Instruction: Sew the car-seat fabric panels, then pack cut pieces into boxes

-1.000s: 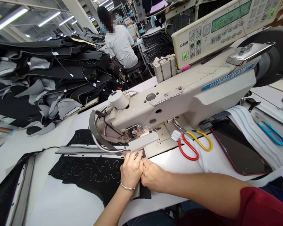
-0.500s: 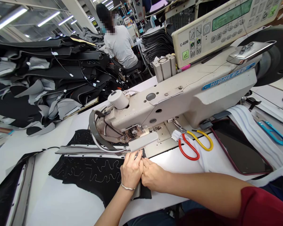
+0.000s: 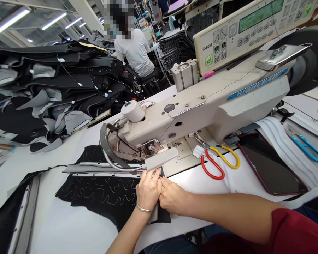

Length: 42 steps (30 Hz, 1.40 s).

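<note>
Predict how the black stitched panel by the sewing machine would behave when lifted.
The black stitched panel would probably flop, lying thin and flat on the white table. Its quilting suggests lightness for its size. Rolling seems unlikely.

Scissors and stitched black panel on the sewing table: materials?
The scissors seem to have steel blades, going by the metallic sheen, with glossy red and yellow coated handles. The black panel looks like matte fabric or synthetic leather with pale stitching; can't tell which.
</note>
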### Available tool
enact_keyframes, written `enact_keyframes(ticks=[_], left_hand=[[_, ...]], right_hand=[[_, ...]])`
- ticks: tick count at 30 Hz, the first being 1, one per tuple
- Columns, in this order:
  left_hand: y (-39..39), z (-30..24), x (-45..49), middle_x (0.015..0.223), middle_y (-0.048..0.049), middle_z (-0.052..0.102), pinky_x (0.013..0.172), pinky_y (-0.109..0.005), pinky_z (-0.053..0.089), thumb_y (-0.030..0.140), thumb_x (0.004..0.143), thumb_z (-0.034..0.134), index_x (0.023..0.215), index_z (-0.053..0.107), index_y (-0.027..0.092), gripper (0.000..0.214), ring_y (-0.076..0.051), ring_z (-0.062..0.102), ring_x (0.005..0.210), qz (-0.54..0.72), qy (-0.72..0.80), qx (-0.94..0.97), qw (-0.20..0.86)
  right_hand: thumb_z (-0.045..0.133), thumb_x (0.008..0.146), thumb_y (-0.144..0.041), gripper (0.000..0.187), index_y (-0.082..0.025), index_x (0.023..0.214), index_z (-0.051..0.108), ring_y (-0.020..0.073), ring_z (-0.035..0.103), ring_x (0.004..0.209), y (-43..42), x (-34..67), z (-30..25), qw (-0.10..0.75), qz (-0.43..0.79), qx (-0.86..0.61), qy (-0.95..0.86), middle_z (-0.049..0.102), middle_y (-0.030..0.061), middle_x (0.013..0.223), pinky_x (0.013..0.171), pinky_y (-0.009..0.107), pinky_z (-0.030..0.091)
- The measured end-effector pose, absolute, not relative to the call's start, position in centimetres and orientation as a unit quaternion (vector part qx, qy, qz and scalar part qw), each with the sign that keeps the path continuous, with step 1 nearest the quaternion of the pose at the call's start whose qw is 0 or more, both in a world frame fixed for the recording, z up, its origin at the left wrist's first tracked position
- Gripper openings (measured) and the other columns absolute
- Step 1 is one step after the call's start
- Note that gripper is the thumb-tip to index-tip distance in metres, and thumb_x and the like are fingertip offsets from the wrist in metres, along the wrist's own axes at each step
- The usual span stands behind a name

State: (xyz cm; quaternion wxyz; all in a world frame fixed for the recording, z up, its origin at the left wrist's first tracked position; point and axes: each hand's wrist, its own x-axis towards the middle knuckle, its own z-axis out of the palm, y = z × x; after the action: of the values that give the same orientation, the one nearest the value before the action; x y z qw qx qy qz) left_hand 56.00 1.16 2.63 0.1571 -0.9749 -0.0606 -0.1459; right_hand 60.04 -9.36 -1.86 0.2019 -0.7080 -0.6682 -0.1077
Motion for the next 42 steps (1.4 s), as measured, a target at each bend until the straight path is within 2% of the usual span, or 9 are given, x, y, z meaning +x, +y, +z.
enact_keyframes(ticks=[9, 17, 22, 29, 34, 42], left_hand=[[1.33, 2.41, 55.77, 0.090, -0.0020, 0.064, 0.066, -0.023, 0.046, 0.013, 0.072, 0.045, 0.093, 0.062, 0.018, 0.028, -0.016, 0.052, 0.083, -0.174, -0.046, -0.974, 0.136], [1.29, 2.53, 55.89, 0.089, -0.0013, 0.064, 0.063, -0.022, 0.046, 0.013, 0.071, 0.046, 0.092, 0.063, 0.019, 0.027, -0.015, 0.053, 0.083, -0.163, -0.051, -0.976, 0.137], [1.37, 2.44, 56.03, 0.090, -0.0015, 0.064, 0.066, -0.023, 0.046, 0.014, 0.070, 0.047, 0.089, 0.063, 0.021, 0.025, -0.016, 0.053, 0.087, -0.155, -0.066, -0.977, 0.129], [1.28, 2.56, 56.26, 0.089, -0.0017, 0.063, 0.053, -0.022, 0.044, 0.017, 0.071, 0.048, 0.091, 0.063, 0.023, 0.026, -0.017, 0.052, 0.089, -0.093, -0.091, -0.981, 0.145], [1.24, 2.76, 56.40, 0.092, -0.0017, 0.062, 0.057, -0.024, 0.045, 0.018, 0.072, 0.046, 0.092, 0.062, 0.024, 0.027, -0.019, 0.051, 0.092, -0.058, -0.104, -0.983, 0.143], [1.48, 2.46, 56.38, 0.096, 0.0004, 0.063, 0.061, -0.025, 0.046, 0.016, 0.073, 0.044, 0.091, 0.062, 0.023, 0.026, -0.019, 0.050, 0.092, -0.070, -0.085, -0.986, 0.128]], right_hand=[[0.053, 0.073, -0.021, 0.026, -0.004, 0.091, 0.062, 0.0316, 0.050, 0.096, -9.19, 60.01, -2.06, 0.202, -0.107, -0.710, -0.666, 0.059, 0.0208, 0.094, 0.082, 0.044, 0.040], [0.052, 0.072, -0.019, 0.026, -0.004, 0.092, 0.060, 0.0308, 0.050, 0.097, -9.24, 60.00, -2.16, 0.201, -0.111, -0.707, -0.669, 0.058, 0.0211, 0.095, 0.084, 0.044, 0.038], [0.053, 0.072, -0.019, 0.029, -0.002, 0.094, 0.059, 0.0315, 0.049, 0.098, -9.24, 60.05, -2.12, 0.199, -0.111, -0.705, -0.671, 0.058, 0.0224, 0.096, 0.085, 0.045, 0.038], [0.049, 0.072, -0.014, 0.028, -0.003, 0.097, 0.058, 0.0303, 0.049, 0.098, -9.32, 60.13, -1.88, 0.201, -0.094, -0.707, -0.672, 0.058, 0.0210, 0.097, 0.083, 0.045, 0.038], [0.049, 0.073, -0.014, 0.030, -0.001, 0.098, 0.057, 0.0318, 0.048, 0.100, -9.25, 60.06, -2.17, 0.202, -0.098, -0.702, -0.675, 0.056, 0.0234, 0.099, 0.082, 0.045, 0.037], [0.049, 0.073, -0.016, 0.028, -0.002, 0.096, 0.058, 0.0318, 0.050, 0.097, -9.15, 60.03, -2.38, 0.201, -0.110, -0.708, -0.668, 0.057, 0.0220, 0.098, 0.081, 0.044, 0.038]])
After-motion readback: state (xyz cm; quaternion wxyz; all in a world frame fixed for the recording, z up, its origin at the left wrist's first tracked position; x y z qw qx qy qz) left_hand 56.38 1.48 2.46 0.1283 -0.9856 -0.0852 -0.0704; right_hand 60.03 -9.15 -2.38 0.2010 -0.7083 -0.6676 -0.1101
